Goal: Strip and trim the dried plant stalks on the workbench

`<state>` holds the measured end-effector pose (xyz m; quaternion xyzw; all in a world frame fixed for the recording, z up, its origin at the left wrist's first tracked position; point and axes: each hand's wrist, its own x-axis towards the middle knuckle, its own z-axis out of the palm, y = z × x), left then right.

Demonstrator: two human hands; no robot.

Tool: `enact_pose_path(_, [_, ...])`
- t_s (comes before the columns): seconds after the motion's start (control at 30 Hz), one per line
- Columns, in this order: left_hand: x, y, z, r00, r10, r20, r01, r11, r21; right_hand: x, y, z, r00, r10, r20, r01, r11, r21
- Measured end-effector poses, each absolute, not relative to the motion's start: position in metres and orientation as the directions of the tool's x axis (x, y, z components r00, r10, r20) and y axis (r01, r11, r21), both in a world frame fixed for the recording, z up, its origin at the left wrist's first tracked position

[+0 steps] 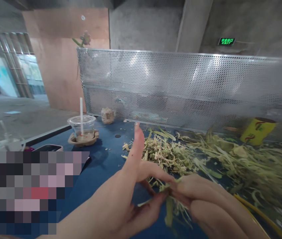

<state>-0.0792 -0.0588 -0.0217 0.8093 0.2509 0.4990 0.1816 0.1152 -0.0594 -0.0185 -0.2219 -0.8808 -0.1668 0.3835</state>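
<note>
In the lower middle of the head view, my left hand [131, 186] has its thumb raised and its other fingers closed on a green plant sprig [169, 212]. Meeting it from the right, my right hand [205, 199] pinches the same sprig, its fingertips touching those of the left. Thin stems and a flat leaf hang below the fingers. Just behind the hands lies a heap of short, pale green plant pieces [168, 151]. Long dried-looking stalks and leaves [245, 166] spread over the right side, blurred in part.
A perforated metal panel [156, 86] borders the back of the blue table [81, 199]. On the left stand a lidded plastic cup with a straw [82, 127] and a small pale block [107, 115]. A yellow container [259, 131] sits back right. A phone [48, 147] lies left.
</note>
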Motion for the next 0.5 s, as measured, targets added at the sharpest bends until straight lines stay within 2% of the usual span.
enact_pose_path(0.13, [-0.0811, -0.0575, -0.0170, 0.378, 0.707, 0.598, 0.163, -0.686, 0.709, 0.1088, -0.0544, -0.0225, -0.533, 0.169, 0.829, 0.489, 0.861, 0.139])
enact_pose_path(0.3, [-0.0770, -0.0529, -0.0170, 0.276, 0.834, 0.477, 0.059, -0.510, 0.858, 0.1065, -0.0546, -0.0219, -0.580, 0.109, 0.807, 0.465, 0.858, 0.218])
enact_pose_path(0.4, [-0.0749, -0.0521, -0.0182, 0.266, 0.849, 0.457, 0.022, -0.479, 0.878, 0.1073, -0.0566, -0.0173, -0.609, 0.152, 0.778, 0.491, 0.843, 0.219])
enact_pose_path(0.5, [-0.0756, -0.0493, -0.0216, 0.281, 0.803, 0.526, 0.081, -0.566, 0.820, 0.1061, -0.0528, -0.0160, -0.609, 0.202, 0.767, 0.469, 0.871, 0.143])
